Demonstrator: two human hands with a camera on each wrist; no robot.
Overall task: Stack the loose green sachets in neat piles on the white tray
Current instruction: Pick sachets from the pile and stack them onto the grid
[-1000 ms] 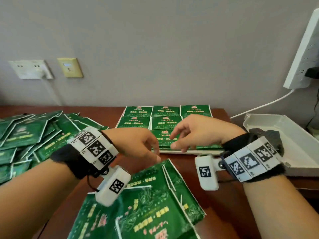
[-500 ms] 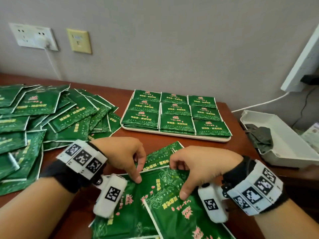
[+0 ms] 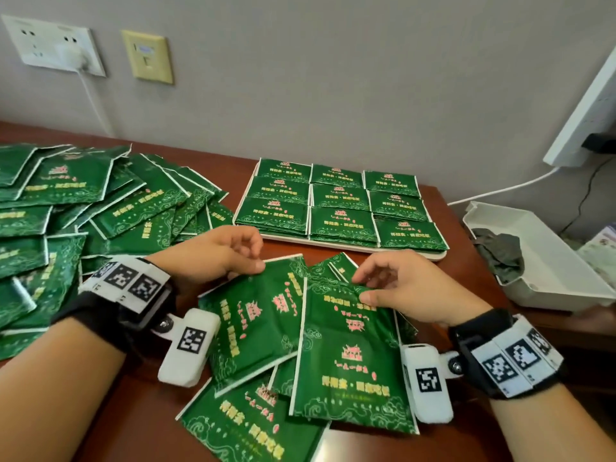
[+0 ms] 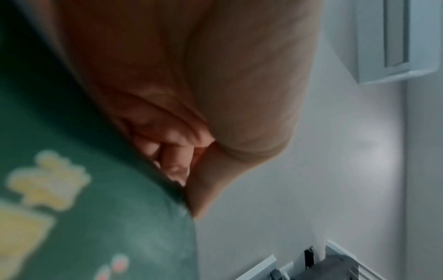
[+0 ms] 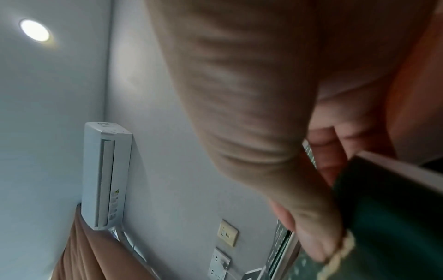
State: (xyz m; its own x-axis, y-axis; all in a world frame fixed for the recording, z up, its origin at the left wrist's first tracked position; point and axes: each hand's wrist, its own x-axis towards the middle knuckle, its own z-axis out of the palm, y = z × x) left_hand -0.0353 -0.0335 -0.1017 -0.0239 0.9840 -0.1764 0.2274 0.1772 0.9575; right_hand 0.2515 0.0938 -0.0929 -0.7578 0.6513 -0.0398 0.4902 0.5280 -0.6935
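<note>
A small heap of loose green sachets (image 3: 263, 408) lies on the table right in front of me. My left hand (image 3: 246, 258) pinches the top corner of one sachet (image 3: 256, 321), thumb on top; the left wrist view shows the same green sachet (image 4: 84, 208) under the thumb. My right hand (image 3: 363, 291) pinches the upper edge of another sachet (image 3: 350, 355); the right wrist view shows this sachet's (image 5: 383, 217) green edge between thumb and fingers. Behind both hands the white tray (image 3: 436, 256) holds green sachets (image 3: 340, 201) in neat piles, three across.
A big spread of loose green sachets (image 3: 76, 208) covers the table's left side. A white open box (image 3: 546, 261) with a dark cloth (image 3: 500, 255) sits at the right table edge. Wall sockets (image 3: 53, 45) and a cable (image 3: 500, 191) run along the back.
Both hands came back from the tray to the near heap and each took hold of a sachet. The head view dropped and shifted left.
</note>
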